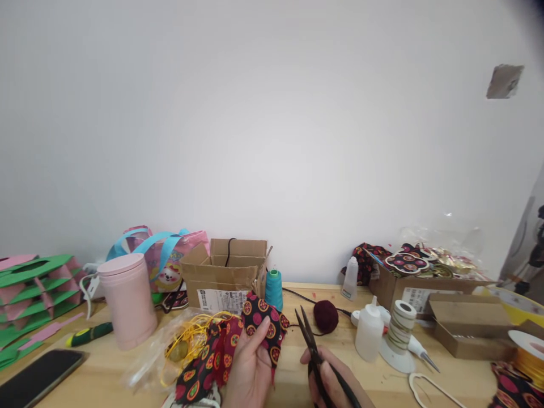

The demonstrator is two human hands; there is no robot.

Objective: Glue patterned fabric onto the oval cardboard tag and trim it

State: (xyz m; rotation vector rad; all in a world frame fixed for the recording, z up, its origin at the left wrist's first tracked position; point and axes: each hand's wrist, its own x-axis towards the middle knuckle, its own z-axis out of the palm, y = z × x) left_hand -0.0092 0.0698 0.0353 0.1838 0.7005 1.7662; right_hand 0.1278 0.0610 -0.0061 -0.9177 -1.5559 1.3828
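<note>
Behind everything stands the wall (272,141), and in front of it we work at the tabletop (342,344). The step in hand looks to us like trimming: our left hand (250,362) has its fingers pinched on the cloth (262,310), thumb on top, and our right hand (331,378) has its fingers wrapped around the scissors (313,354). The cloth is raised over the middle of the tabletop, left of the scissors. The blades stand slightly parted, tips pointing far and a little left, and they do not touch the cloth. As we judge it, a cut calls for bringing the cloth's right edge and the blades together, with the left thumb kept off the cutting line.

As for room, the tabletop's far edge runs along the wall, well beyond the blade tips. The carton (229,276) bounds us at far left, and the plastic bag (147,354) with the scraps (199,362) crowds the left hand; whether the scraps join the held cloth we cannot tell. The bottle (369,335) limits us on the right, though bare wood lies between it and the scissors. The spool (274,293) stands just beyond the cloth, and the yarn ball (326,316) sits near the blades on the far right side. The clearest path we see is the strip between our hands.
</note>
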